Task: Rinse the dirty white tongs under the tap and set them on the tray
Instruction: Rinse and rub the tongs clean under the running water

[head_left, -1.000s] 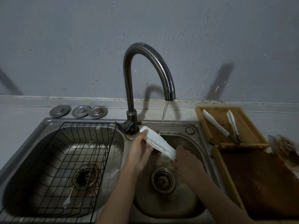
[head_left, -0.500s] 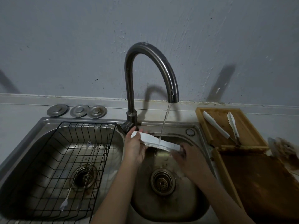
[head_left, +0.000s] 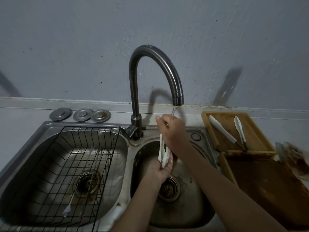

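The white tongs (head_left: 162, 152) hang nearly upright over the right sink basin (head_left: 187, 206). My right hand (head_left: 172, 131) grips their upper end just under the tap (head_left: 178, 97), and a thin stream of water falls onto that hand. My left hand (head_left: 161, 169) is closed around the tongs' lower tips from below. A wooden tray (head_left: 257, 131) sits right of the sink with another pair of white tongs (head_left: 222, 128) lying open on it.
A black wire rack (head_left: 66, 173) fills the left basin, with a fork-like utensil (head_left: 68, 210) in it. Three metal drain covers (head_left: 80, 114) lie on the back ledge. A darker wooden board (head_left: 267, 186) lies in front of the tray. The drain (head_left: 168, 190) is below my hands.
The tongs swung from lying across the basin to nearly upright. My right hand rose to the spout with the upper end; my left hand dropped to the lower tips.
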